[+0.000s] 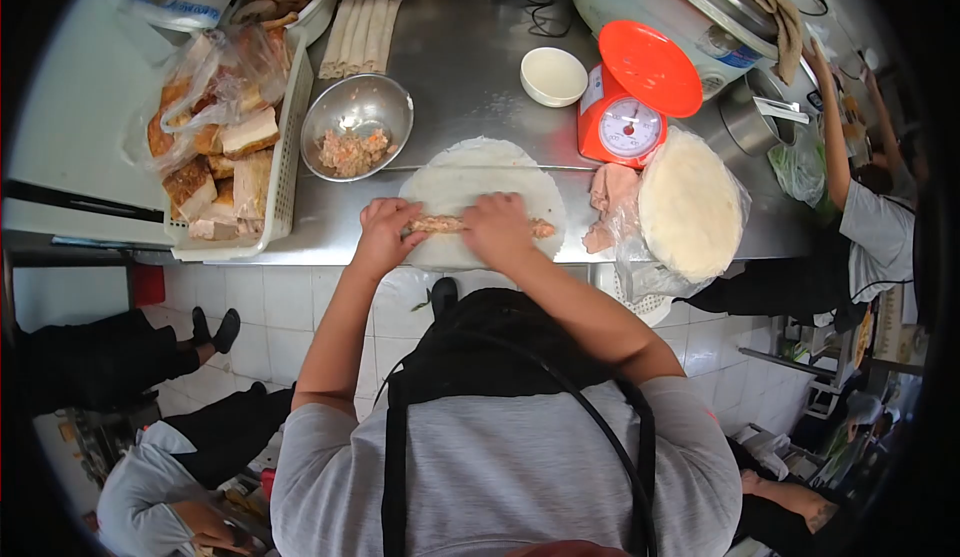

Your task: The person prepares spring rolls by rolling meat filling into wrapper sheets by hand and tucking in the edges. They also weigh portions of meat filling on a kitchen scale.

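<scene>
A round white sheet of dough (470, 162) lies flat on the steel table before me. Across its near part runs a thin strip of minced filling (437, 224). My left hand (385, 232) is at the strip's left end, its thumb and fingers closed round the end of the filling. Over the strip's right part rests my right hand (498, 229), fingers bent down onto it, and some filling shows to its right. A steel bowl (385, 107) with more filling (350, 153) stands behind my left hand.
At left stands a basket (283, 172) of roasted meat pieces. White rolls (360, 32) lie behind the bowl. A white bowl (553, 77), red scale (625, 122), pink cloth (608, 197) and stacked dough sheets (690, 205) are at right. Other people stand at both sides.
</scene>
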### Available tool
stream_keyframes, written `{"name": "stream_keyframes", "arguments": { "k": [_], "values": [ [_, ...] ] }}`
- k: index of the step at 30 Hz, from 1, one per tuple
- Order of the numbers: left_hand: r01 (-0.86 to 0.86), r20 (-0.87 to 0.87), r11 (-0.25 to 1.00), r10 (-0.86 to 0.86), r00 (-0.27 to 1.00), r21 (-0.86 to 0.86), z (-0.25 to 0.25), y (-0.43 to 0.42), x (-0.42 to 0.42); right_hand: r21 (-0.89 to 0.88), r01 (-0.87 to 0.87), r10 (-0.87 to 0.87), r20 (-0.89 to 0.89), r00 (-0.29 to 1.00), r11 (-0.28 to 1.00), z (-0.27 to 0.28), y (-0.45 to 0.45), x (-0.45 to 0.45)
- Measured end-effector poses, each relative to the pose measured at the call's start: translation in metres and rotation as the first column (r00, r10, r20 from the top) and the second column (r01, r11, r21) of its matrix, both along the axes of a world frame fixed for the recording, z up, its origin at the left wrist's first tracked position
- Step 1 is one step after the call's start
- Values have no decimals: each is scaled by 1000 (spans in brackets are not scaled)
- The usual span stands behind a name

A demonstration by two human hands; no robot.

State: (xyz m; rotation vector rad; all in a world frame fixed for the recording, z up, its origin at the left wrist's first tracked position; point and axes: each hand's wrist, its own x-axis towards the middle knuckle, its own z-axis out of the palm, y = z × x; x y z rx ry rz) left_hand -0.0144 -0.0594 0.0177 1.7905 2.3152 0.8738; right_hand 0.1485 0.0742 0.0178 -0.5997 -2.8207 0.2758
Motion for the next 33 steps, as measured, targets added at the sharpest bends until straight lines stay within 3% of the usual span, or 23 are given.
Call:
{"name": "stream_keyframes", "arguments": {
  "k": [5, 9, 13, 19, 22, 28, 30, 31, 33],
  "values": [
    [39, -3, 999, -39, 999, 9, -7, -1, -2, -53, 11, -20, -168, 986, 999, 3, 42, 80],
    [37, 20, 999, -37, 999, 25, -5, 2, 0, -106, -10, -15, -228, 973, 994, 7, 46, 92],
    [-25, 53, 999, 23, 998, 43, 4, 1, 1, -125, 1, -29, -219, 975, 992, 0, 52, 100],
    [-23, -33, 1000, 24, 999, 12, -6, -7, -6, -149, -50, 21, -191, 981, 988, -7, 61, 104],
    [-58, 58, 998, 58, 997, -7, 8, -5, 2, -188, -53, 24, -155, 988, 981, 4, 61, 101],
    [-2, -17, 999, 1, 1000, -43, -4, -4, 0, -206, -61, 45, -82, 996, 977, 12, 62, 99],
    [-77, -61, 996, 80, 995, 51, 8, -12, 12, -232, -59, 40, -87, 995, 971, 16, 62, 99],
    [-112, -80, 989, 120, 990, 98, 14, -18, 21, -227, -71, 40, -140, 989, 971, 16, 64, 99],
    [-69, -203, 997, 73, 977, 26, 7, -34, 36, -217, -93, 38, -243, 969, 972, 16, 67, 99]
  ]
}}
